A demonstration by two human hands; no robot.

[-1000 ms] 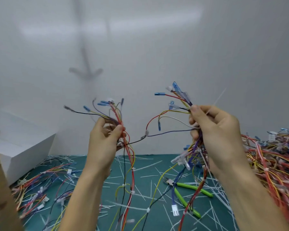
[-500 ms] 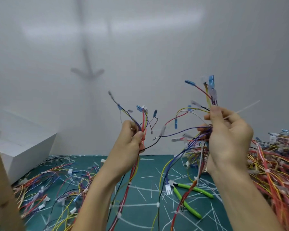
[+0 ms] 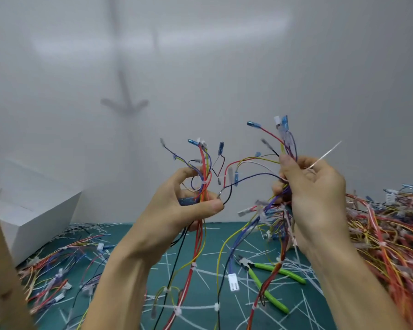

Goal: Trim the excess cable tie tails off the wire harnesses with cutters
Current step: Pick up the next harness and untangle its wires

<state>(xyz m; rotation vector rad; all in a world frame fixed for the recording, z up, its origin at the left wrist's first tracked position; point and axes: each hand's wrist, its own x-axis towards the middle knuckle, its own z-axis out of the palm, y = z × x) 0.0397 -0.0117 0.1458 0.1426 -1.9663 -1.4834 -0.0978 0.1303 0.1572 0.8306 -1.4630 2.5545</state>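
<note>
My left hand (image 3: 177, 210) grips one bundle of a multicoloured wire harness (image 3: 202, 239), held up above the mat; a white tie (image 3: 204, 182) binds it just above my fingers. My right hand (image 3: 312, 194) grips another bundle of the same harness (image 3: 287, 148), with blue terminals sticking up. A long white cable tie tail (image 3: 326, 154) juts out up and right from between my right fingers. Thin wires loop between the two hands. The green-handled cutters (image 3: 267, 279) lie on the green mat (image 3: 200, 294) below, touched by neither hand.
A large heap of harnesses (image 3: 391, 234) fills the right side of the mat. A smaller pile (image 3: 57, 265) lies at the left beside a white box (image 3: 31, 201). Cut white tie tails litter the mat. A wooden post (image 3: 0, 270) stands at the near left.
My left hand has moved right, closer to my right hand, and its bundle now stands more upright. The right hand has stayed about level, still holding its bundle with the tie tail.
</note>
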